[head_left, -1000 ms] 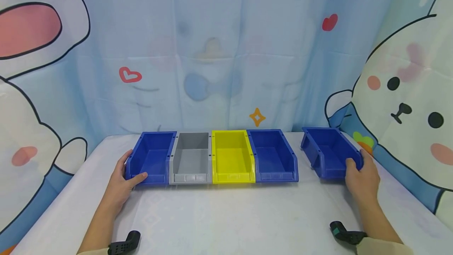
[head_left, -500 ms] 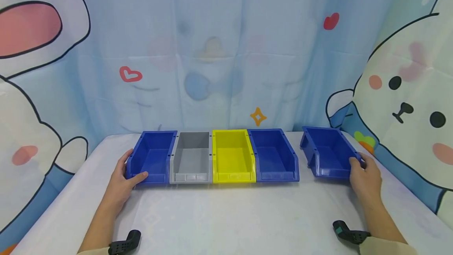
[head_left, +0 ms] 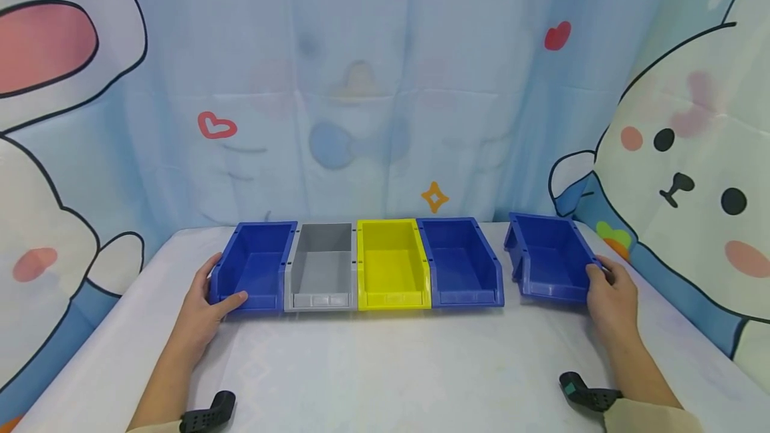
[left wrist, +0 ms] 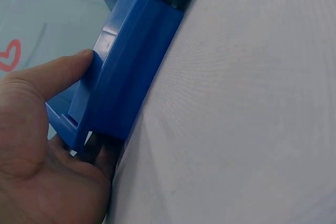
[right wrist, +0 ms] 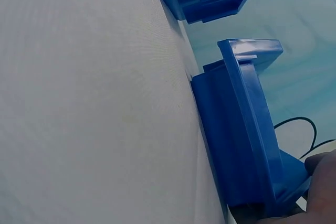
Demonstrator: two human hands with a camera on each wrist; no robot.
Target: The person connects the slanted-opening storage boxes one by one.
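Four-sided open-front bins stand on the white-covered table. In the head view my left hand [head_left: 203, 309] grips the left blue bin [head_left: 255, 272] by its near left corner, thumb over the front lip; the left wrist view shows the thumb [left wrist: 68, 72] on that lip and fingers partly hidden behind. My right hand [head_left: 613, 299] holds the separate right blue bin [head_left: 550, 259] by its near right corner, angled slightly; some fingers are hidden. Between them, a grey bin [head_left: 321, 269], a yellow bin [head_left: 392, 266] and another blue bin [head_left: 460, 262] stand side by side with the left one.
A narrow gap parts the right blue bin from the row. Behind the white tabletop [head_left: 385, 366] hangs a light blue curtain [head_left: 361, 32] with cartoon prints. Black wrist devices [head_left: 207, 413] sit on both forearms.
The right hand has shifted the right blue bin a little to the left and turned it slightly straighter, narrowing the gap. The left hand and the row of bins stay put.
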